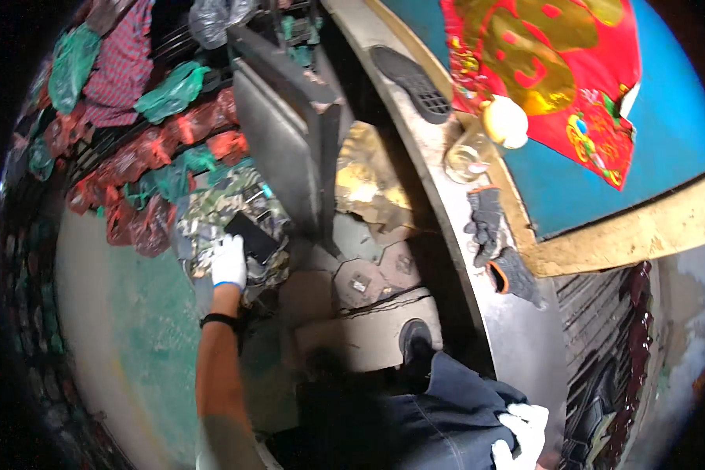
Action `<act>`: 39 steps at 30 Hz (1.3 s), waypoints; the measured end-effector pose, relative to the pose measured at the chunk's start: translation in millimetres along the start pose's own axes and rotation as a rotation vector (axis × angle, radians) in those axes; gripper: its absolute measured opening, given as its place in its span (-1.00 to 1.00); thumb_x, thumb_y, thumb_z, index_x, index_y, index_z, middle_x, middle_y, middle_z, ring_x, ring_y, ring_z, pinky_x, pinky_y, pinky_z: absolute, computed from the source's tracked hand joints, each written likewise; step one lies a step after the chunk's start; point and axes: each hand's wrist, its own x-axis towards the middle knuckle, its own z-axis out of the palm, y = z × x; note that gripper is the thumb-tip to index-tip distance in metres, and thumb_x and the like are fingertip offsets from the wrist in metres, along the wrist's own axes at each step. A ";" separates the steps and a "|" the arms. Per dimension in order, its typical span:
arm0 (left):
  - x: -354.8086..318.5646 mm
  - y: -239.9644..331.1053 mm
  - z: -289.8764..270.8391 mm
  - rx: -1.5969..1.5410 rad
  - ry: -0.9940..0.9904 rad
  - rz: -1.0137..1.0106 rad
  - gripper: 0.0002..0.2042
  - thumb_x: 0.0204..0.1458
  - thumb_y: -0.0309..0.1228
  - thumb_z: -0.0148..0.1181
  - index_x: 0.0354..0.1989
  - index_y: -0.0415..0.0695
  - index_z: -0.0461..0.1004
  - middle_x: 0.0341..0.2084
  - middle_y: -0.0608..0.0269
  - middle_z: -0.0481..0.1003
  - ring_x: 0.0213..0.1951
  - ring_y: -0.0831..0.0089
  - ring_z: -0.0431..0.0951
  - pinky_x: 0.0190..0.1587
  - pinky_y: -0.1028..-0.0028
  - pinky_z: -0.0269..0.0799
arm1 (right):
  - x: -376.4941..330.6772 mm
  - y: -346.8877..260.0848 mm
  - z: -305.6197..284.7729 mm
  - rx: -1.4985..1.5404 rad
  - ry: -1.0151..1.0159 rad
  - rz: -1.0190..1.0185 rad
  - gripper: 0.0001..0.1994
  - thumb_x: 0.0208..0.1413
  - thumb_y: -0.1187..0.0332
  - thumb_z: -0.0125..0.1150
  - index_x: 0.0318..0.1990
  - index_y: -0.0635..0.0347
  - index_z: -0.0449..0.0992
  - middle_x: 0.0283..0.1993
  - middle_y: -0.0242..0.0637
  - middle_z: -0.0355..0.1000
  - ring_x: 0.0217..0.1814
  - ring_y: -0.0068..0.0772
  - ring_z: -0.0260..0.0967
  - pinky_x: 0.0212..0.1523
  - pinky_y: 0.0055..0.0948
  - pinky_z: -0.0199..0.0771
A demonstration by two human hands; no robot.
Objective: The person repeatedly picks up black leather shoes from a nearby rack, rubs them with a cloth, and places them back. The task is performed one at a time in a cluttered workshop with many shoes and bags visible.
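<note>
My left hand [229,262], in a white glove with a blue cuff, reaches out at the left with its fingers stretched. Its fingertips are at the lower left edge of a dark, flat, phone-like rectangle [252,237]; whether they touch it I cannot tell. Both are over a crumpled camouflage cloth [200,215]. At the lower right, my right hand [522,437], also in a white glove, rests with fingers spread on the dark blue fabric [454,415] over my lap.
A dark metal panel [274,133] stands beyond the cloth. On the narrow bench [517,329] at the right lie a black shoe sole [413,82], a clear jar [468,157] and grey gloves [487,223]. Red plastic bags [145,157] hang at the left.
</note>
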 end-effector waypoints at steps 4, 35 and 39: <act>-10.8 -12.4 5.5 0.020 0.188 0.080 -0.53 0.39 -0.48 -0.06 0.46 -0.22 0.40 0.45 -0.21 0.41 0.48 -0.31 0.35 0.53 -0.08 0.30 | -3.2 3.1 1.7 0.035 0.043 -0.013 -0.57 0.14 0.29 0.36 0.17 0.19 0.70 0.27 0.05 0.59 0.31 0.21 0.44 0.40 0.13 0.37; -223.5 465.1 -208.2 -0.218 0.253 0.956 -0.42 0.14 -0.49 0.22 0.40 -0.27 0.45 0.35 -0.24 0.43 0.44 -0.25 0.37 0.40 -0.08 0.41 | -34.8 60.6 -0.9 0.338 0.368 -0.101 -0.68 -0.01 0.47 0.45 -0.04 0.20 0.72 0.07 -0.11 0.64 0.06 0.10 0.52 0.15 0.01 0.54; -229.9 448.5 -208.0 -0.428 0.185 0.948 -0.39 0.06 -0.56 0.22 0.38 -0.32 0.43 0.37 -0.33 0.39 0.44 -0.35 0.36 0.42 -0.06 0.44 | -37.3 65.4 5.3 0.358 0.379 -0.107 -0.69 0.02 0.45 0.45 -0.03 0.18 0.73 0.07 -0.12 0.65 0.07 0.08 0.52 0.16 0.00 0.54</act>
